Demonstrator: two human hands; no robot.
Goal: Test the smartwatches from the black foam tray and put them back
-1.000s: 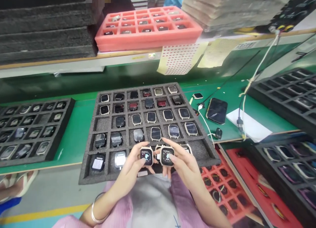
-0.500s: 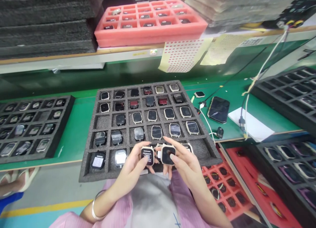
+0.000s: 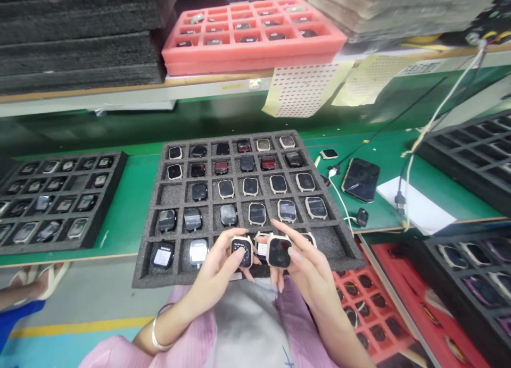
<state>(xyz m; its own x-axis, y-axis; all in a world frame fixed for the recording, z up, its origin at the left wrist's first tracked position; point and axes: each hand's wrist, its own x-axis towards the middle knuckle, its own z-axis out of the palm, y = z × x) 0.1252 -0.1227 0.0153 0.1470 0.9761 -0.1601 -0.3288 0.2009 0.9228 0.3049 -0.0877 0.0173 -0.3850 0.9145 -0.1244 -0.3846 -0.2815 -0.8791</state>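
Note:
My left hand (image 3: pixel 217 267) is closed round a smartwatch case (image 3: pixel 242 252) without a strap, its lit dark screen facing up and my thumb on the glass. Close beside it, my right hand (image 3: pixel 305 264) grips a second smartwatch (image 3: pixel 278 252) with a pale frame and a dark screen, thumb at its right edge. Both hands are over the front row of a grey foam tray (image 3: pixel 171 195) holding many watch cases in square pockets. A watch with a white label (image 3: pixel 262 247) lies partly hidden behind my fingers.
Another foam tray of watches (image 3: pixel 99 211) lies to the left. At right are a black phone-like device (image 3: pixel 361 180), white paper (image 3: pixel 417 203) and cables. A pink foam tray (image 3: pixel 255 54) stands on the shelf above, beside stacked black foam (image 3: pixel 80 54). More trays sit lower right.
The left watch's screen has gone from lines of text to a display with round icons under my thumb. Both hands keep their watches; the whole view has shifted slightly.

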